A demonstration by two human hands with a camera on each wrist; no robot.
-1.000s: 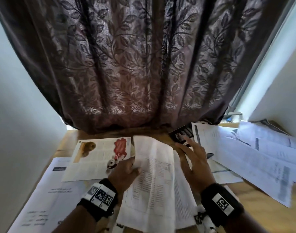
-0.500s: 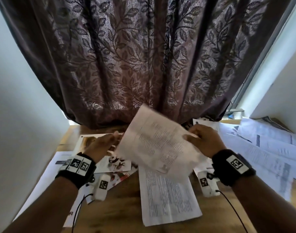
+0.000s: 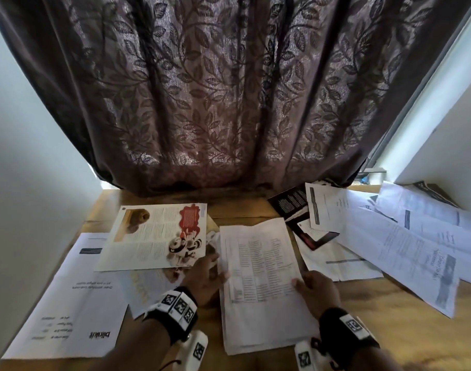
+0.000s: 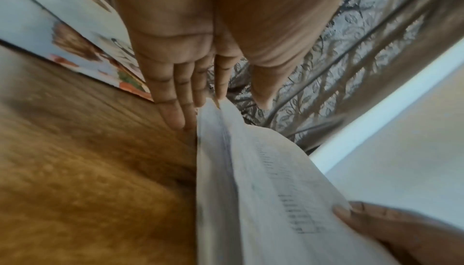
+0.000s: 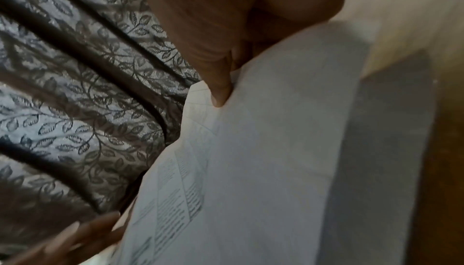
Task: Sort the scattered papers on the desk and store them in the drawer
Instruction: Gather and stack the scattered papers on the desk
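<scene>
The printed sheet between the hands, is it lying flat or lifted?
Lifted: the printed sheet arches above the sheet underneath, its right edge pinched by the right hand.

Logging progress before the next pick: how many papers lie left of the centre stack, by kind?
Left of the centre stack:
Colour illustrated page, fully in view: 1
Colour page, mostly hidden beneath it: 1
White printed sheet: 1
Total: 3

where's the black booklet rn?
Head view, right of centre at the desk's far edge: black booklet lies below the curtain, partly under a white sheet.
</scene>
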